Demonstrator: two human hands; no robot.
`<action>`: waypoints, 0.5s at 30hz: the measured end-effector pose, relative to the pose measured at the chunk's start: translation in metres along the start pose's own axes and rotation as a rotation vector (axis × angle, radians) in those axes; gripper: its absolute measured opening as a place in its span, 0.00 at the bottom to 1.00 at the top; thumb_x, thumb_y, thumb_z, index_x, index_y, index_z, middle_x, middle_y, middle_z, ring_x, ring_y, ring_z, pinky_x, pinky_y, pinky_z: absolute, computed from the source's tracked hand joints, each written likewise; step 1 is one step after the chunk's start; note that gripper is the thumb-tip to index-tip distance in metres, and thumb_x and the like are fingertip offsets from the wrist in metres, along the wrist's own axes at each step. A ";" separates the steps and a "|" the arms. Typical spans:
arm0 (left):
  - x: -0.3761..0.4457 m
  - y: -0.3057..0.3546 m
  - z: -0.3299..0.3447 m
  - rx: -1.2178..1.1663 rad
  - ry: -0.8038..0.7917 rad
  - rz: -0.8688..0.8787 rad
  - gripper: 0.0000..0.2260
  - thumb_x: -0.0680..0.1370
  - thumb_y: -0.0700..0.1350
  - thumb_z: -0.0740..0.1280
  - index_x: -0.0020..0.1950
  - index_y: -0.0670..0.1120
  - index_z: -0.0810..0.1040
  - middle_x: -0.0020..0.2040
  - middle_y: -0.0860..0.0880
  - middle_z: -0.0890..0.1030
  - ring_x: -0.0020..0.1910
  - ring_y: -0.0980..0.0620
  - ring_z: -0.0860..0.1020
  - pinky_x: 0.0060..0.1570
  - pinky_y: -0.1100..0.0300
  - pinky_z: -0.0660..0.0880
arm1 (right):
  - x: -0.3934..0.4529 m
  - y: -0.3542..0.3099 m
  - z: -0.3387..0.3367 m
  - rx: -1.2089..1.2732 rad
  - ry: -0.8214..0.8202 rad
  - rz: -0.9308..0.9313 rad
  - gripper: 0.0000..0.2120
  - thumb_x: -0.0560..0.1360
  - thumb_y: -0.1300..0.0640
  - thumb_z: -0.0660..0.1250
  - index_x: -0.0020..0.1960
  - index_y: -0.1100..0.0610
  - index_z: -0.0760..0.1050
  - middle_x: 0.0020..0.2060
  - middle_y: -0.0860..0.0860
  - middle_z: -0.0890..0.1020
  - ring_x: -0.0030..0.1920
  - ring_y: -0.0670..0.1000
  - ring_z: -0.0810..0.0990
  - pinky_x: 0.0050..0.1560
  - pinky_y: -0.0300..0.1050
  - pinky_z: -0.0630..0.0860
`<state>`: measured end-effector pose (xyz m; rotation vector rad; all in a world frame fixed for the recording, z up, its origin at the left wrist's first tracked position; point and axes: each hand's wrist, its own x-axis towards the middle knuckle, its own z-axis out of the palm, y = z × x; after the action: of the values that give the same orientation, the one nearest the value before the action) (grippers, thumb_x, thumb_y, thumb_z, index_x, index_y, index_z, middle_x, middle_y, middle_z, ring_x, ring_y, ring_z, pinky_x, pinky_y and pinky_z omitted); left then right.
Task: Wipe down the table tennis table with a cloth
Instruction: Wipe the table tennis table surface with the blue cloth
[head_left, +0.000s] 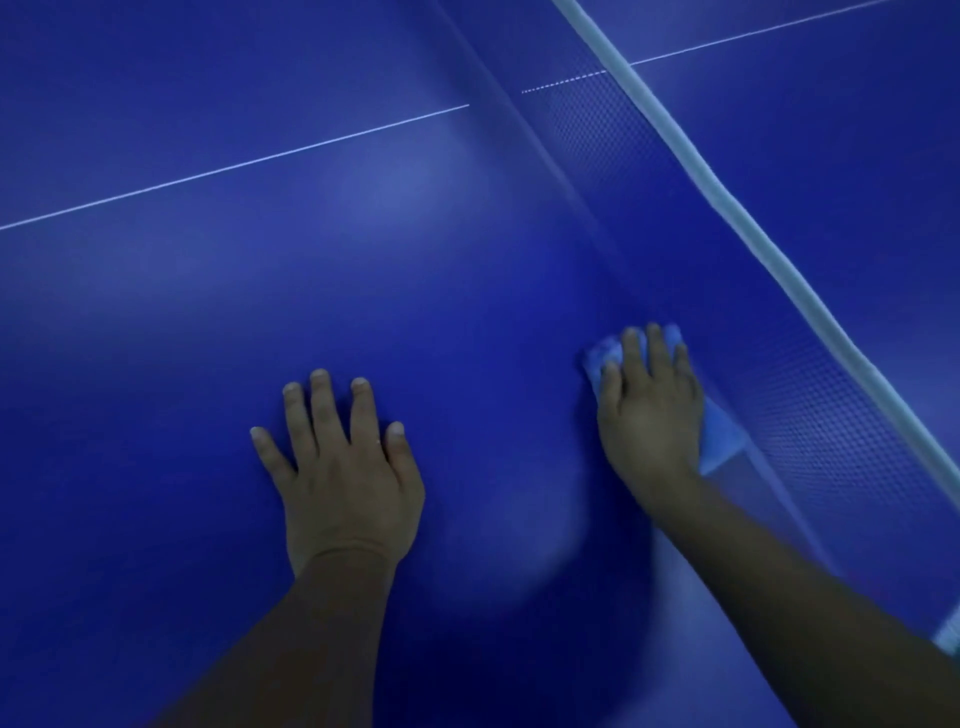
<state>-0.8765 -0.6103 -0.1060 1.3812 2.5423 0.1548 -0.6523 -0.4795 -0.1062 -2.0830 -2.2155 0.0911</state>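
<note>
Right hand presses flat on the cloth against the net; left hand splayed, bracing on the surface. Risk: cloth snagging the mesh.

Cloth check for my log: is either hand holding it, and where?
The right hand presses flat on the light blue cloth's middle; left hand holds nothing.

Dim bluish light, soft glare patches, slight blur
</note>
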 end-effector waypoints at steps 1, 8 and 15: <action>0.000 0.000 0.000 -0.002 -0.001 -0.002 0.30 0.81 0.58 0.40 0.80 0.48 0.55 0.81 0.44 0.50 0.80 0.44 0.42 0.75 0.37 0.40 | 0.018 -0.012 0.002 -0.004 0.002 -0.027 0.26 0.84 0.47 0.47 0.76 0.58 0.65 0.77 0.58 0.64 0.76 0.63 0.61 0.73 0.59 0.62; -0.001 -0.001 0.001 -0.006 -0.007 -0.006 0.28 0.82 0.57 0.42 0.80 0.48 0.54 0.81 0.44 0.48 0.80 0.44 0.41 0.75 0.37 0.39 | 0.017 -0.030 0.009 -0.009 -0.009 -0.236 0.24 0.85 0.47 0.50 0.77 0.55 0.64 0.77 0.54 0.64 0.76 0.60 0.61 0.71 0.57 0.63; -0.002 -0.001 0.001 0.004 -0.005 -0.006 0.28 0.82 0.57 0.42 0.80 0.48 0.54 0.81 0.44 0.49 0.80 0.44 0.42 0.75 0.37 0.39 | -0.093 0.053 -0.007 0.055 -0.050 -0.315 0.24 0.84 0.47 0.51 0.75 0.56 0.68 0.76 0.53 0.66 0.76 0.61 0.62 0.70 0.62 0.65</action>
<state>-0.8759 -0.6122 -0.1072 1.3734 2.5441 0.1453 -0.5929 -0.5695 -0.1082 -1.6965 -2.5075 0.1788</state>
